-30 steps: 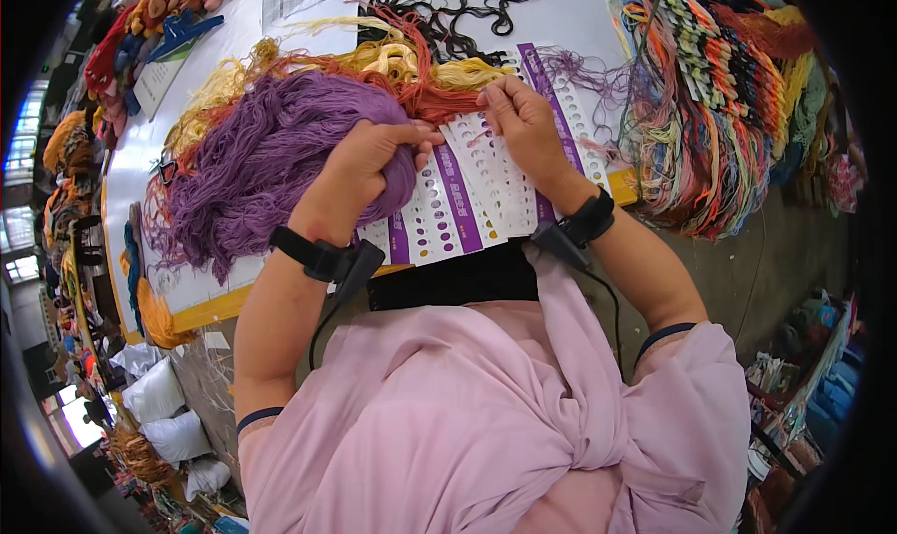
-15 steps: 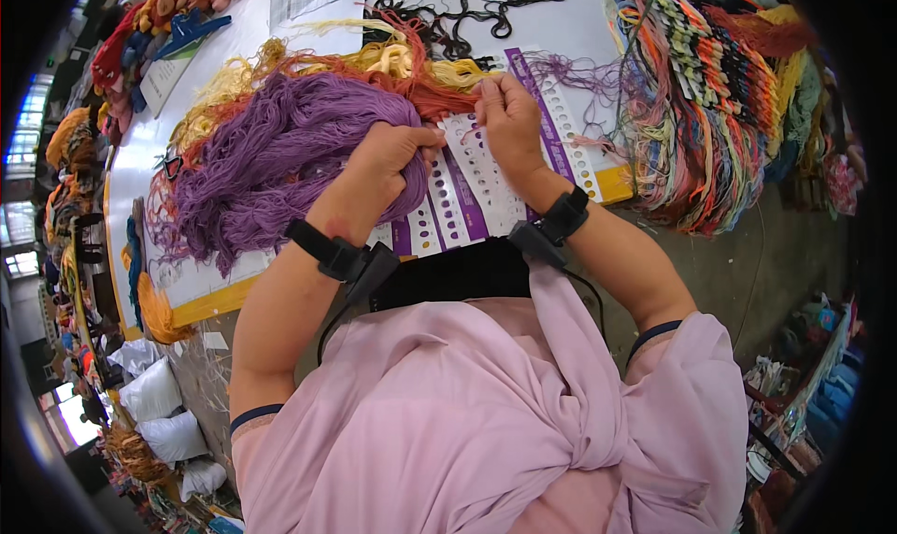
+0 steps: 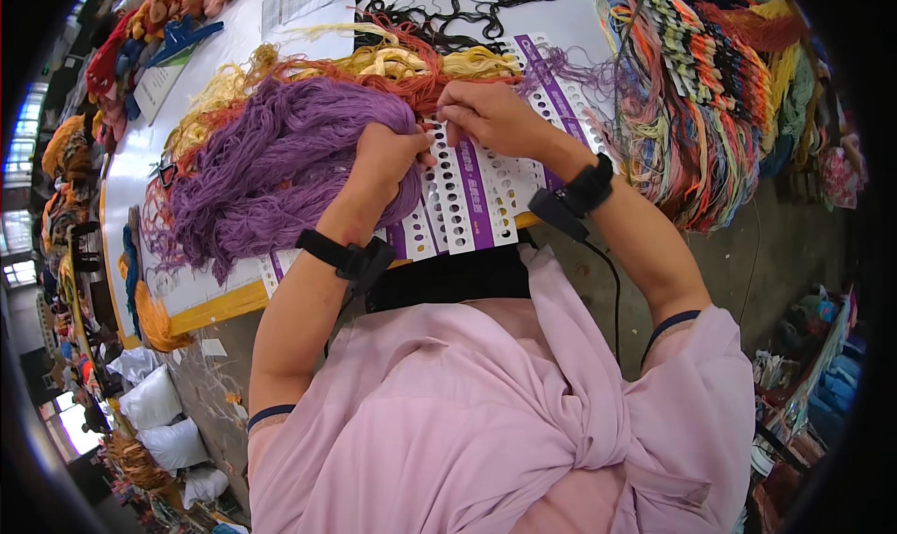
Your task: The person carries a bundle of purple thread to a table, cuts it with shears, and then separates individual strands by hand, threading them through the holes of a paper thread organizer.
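Note:
A large loose skein of purple yarn covers the left part of the table. My left hand rests at its right edge with thumb and fingers pressed together. Close beside it, above the hole-punched cards, my right hand is closed in a pinch. Whatever thin thing the fingertips hold is too small to make out. White cards with purple bands and rows of round holes lie overlapping beneath my hands. Beyond them run orange yarn and yellow yarn.
Black cords lie at the back of the white table. A thick bundle of multicoloured threads hangs over the right edge. A blue clip and a sheet of paper are at the back left. An orange tassel hangs at the left corner.
My right hand has moved left towards my left hand, and its wrist has turned. A purple-banded card now shows more fully below it. My left hand stays by the purple yarn.

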### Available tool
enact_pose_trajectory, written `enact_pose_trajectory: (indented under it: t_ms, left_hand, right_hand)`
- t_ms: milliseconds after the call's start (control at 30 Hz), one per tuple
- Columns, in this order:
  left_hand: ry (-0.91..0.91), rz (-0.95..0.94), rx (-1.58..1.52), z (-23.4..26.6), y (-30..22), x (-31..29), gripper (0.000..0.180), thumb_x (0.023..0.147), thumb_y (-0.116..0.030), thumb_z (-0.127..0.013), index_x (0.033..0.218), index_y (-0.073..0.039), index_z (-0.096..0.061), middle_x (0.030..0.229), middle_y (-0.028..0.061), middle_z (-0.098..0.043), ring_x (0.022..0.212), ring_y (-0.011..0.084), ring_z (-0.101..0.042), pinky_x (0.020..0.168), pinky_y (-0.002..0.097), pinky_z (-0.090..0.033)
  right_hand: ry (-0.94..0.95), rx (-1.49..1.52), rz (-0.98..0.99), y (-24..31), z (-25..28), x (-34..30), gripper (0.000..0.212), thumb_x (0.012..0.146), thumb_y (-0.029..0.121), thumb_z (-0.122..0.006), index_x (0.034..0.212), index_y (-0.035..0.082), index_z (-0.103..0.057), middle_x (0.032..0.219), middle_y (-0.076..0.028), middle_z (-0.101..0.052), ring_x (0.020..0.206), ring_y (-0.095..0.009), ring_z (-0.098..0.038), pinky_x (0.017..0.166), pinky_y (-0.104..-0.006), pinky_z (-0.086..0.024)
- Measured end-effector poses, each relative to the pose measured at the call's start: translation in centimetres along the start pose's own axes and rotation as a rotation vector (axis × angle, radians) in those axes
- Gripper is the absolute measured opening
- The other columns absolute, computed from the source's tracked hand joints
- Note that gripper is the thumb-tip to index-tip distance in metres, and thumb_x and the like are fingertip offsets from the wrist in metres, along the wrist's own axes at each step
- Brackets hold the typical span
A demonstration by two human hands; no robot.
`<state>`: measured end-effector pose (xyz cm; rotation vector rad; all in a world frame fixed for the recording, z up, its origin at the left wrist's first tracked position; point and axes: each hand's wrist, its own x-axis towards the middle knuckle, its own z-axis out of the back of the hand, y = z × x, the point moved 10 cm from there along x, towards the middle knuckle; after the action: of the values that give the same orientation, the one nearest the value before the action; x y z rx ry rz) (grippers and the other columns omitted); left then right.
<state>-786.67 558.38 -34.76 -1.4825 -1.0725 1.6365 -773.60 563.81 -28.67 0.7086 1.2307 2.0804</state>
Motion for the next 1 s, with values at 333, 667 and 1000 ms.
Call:
enact_pose_trajectory:
  t_ms: [333, 667, 1000]
  left_hand:
    - [0.053, 0.175, -0.118, -0.4, 0.5, -1.6, 0.011, 0.080, -0.001, -0.070, 0.081, 0.009, -0.065, 0.069, 0.0136, -0.066, 0.053, 0.0158, -0.061, 0.048, 0.0243, -0.047]
    - [0.010, 0.151, -0.121, -0.4, 0.5, -1.0, 0.010, 0.082, 0.000, -0.066, 0.087, 0.008, -0.062, 0.072, 0.0120, -0.064, 0.057, 0.0172, -0.062, 0.049, 0.0252, -0.048]
    - [0.106, 0.165, -0.119, -0.8, 0.7, 0.0, 0.006, 0.082, 0.004, -0.062, 0.088, 0.002, -0.063, 0.073, 0.0072, -0.063, 0.052, 0.0115, -0.056, 0.049, 0.0223, -0.046]
  right_hand:
    - [0.200, 0.085, -0.090, -0.9, -1.4, -0.4, 0.009, 0.099, 0.010, -0.051, 0.095, 0.004, -0.055, 0.069, -0.003, -0.066, 0.054, -0.006, -0.052, 0.051, -0.0224, -0.042]
    - [0.242, -0.101, -0.048, -0.5, -1.2, -0.3, 0.009, 0.093, 0.014, -0.057, 0.092, 0.005, -0.059, 0.066, -0.005, -0.063, 0.059, -0.014, -0.061, 0.059, -0.0302, -0.047]
    - [0.219, -0.605, 0.113, 0.7, -2.6, 0.9, 0.012, 0.091, 0.020, -0.059, 0.096, 0.009, -0.060, 0.068, -0.009, -0.063, 0.063, -0.029, -0.062, 0.063, -0.0397, -0.048]
